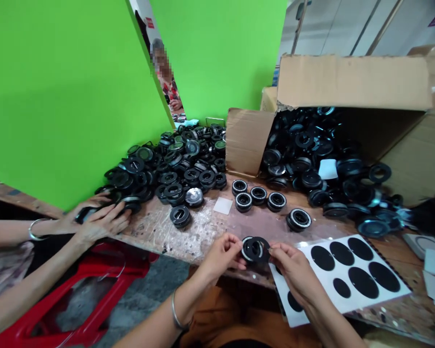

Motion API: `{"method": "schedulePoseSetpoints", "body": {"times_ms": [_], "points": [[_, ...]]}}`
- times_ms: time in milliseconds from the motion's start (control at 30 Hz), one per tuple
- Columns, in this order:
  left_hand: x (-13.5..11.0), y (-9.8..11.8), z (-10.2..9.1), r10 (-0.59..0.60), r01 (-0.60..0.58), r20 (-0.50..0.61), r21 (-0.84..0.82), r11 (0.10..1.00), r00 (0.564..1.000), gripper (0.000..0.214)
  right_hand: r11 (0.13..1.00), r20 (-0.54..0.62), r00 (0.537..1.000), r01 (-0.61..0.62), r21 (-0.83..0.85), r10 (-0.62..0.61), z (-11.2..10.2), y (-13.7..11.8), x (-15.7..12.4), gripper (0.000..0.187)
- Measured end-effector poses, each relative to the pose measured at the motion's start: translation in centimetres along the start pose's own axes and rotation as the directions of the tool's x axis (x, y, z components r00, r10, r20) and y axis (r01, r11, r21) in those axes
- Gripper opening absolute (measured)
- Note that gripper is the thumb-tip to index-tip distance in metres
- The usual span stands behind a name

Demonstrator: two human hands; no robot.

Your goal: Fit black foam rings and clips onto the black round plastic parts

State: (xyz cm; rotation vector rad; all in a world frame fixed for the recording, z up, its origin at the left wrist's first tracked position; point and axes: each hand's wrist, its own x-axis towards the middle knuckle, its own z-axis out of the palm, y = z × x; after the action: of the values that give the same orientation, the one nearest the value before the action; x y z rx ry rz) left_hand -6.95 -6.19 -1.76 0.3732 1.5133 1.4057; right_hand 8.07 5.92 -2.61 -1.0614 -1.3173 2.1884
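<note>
Flat black ring (266,252) between the two hands' fingertips, lapping over a round black puck (244,247)

Left hand (224,252) pinching the puck's rim, right hand (293,265) gripping the ring's outer edge; the ring looks light and bendy, best held there, the puck probably stiff

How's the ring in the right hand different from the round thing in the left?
The black ring looks all black; the round part shows a pale rim. The right hand holds the ring, the left hand the round part. The ring partly covers the round part. Both are round.
</note>
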Motion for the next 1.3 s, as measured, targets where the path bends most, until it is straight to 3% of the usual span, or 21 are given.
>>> {"method": "schedulePoseSetpoints", "body": {"times_ms": [100,267,1100,1300], "points": [[-0.3,-0.2,0.4,-0.077,0.080,0.023,-0.193,0.978,0.997,0.035,0.999,0.017,1.000,0.021,-0.028,-0.020,0.2,0.5,0.4,0.016],[-1.2,-0.2,0.7,-0.099,0.098,0.014,-0.299,0.949,0.995,0.034,0.998,0.007,0.999,0.042,-0.049,-0.042,0.3,0.6,0.7,0.017],[-1.0,-1.0,0.2,-0.074,0.084,0.044,-0.323,0.943,0.996,0.034,0.983,-0.116,0.990,0.060,-0.175,-0.081,1.9,-0.1,-0.2,0.015],[-1.0,-0.9,0.3,-0.078,0.083,0.029,-0.311,0.947,0.997,0.038,0.957,-0.132,0.978,0.121,-0.262,-0.159,2.0,0.1,-0.4,0.018]]}}
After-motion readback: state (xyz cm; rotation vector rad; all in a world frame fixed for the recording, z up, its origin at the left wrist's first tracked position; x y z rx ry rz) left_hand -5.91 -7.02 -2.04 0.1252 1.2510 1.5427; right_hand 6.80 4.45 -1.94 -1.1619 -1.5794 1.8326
